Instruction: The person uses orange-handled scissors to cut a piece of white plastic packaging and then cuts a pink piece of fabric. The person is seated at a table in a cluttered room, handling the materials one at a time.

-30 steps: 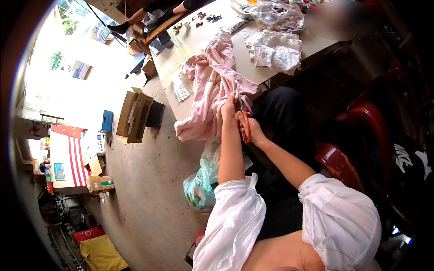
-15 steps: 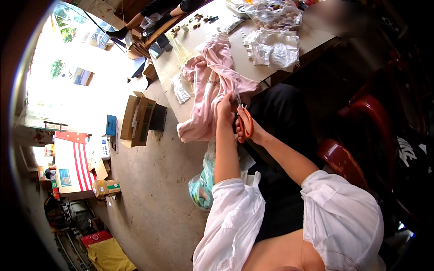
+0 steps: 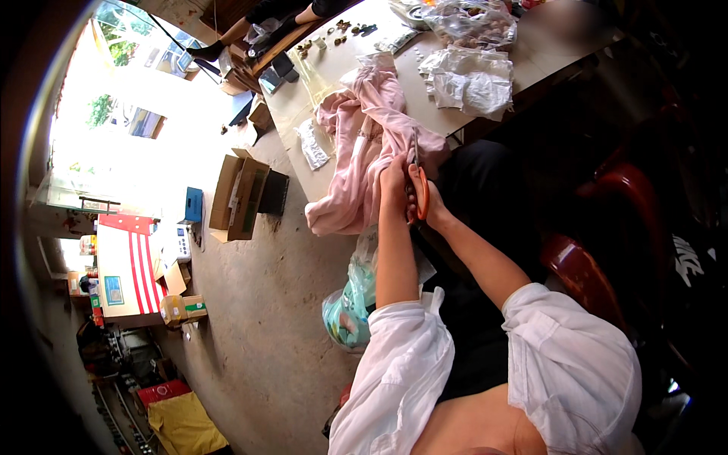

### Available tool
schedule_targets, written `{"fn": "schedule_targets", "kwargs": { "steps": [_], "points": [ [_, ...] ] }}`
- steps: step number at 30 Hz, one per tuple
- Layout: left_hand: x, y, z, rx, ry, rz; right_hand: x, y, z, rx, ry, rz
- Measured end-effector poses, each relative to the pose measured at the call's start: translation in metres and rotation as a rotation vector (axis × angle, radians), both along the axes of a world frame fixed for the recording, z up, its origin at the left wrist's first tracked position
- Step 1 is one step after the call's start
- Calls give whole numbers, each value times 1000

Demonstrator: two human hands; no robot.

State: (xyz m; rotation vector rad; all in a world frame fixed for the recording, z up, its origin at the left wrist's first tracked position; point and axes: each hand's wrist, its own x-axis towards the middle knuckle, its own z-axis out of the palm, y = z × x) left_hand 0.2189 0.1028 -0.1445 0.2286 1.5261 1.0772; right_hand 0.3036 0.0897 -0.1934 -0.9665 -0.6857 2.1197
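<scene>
A pink garment lies bunched over the table's near corner, its lower part hanging past the edge. My left hand is closed on the cloth near its right side. Just to the right, my right hand grips orange-handled scissors, with the blades pointing away from me against the pink fabric. The blade tips lie close to my left hand, and whether cloth is between them is too small to tell.
On the table are folded white plastic bags, a filled clear bag and a small white packet. A teal plastic bag is below my left arm. An open cardboard box stands on the floor; a red chair is at right.
Both hands and the scissors appear slightly farther right, partly because the whole view has shifted. The orange handles now look narrower, turned more edge-on or drawn together. Both hands keep their hold.
</scene>
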Motion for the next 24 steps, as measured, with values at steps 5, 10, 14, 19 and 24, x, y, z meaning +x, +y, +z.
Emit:
{"fn": "schedule_targets", "kwargs": {
  "steps": [5,10,14,19,24],
  "points": [
    [-19,-8,-39,111,-160,-10,7,-8,4,-32,-75,83],
    [-4,-15,-10,-29,-98,-4,10,-4,0,-15,-5,70],
    [-4,-18,-23,134,-1,-60,18,8,15,2,149,202],
    [-6,-22,-20,94,-74,-128,20,8,23,3,143,241],
    [-9,-20,-21,-19,-219,-130,15,11,0,-70,201,145]
  ]
}}
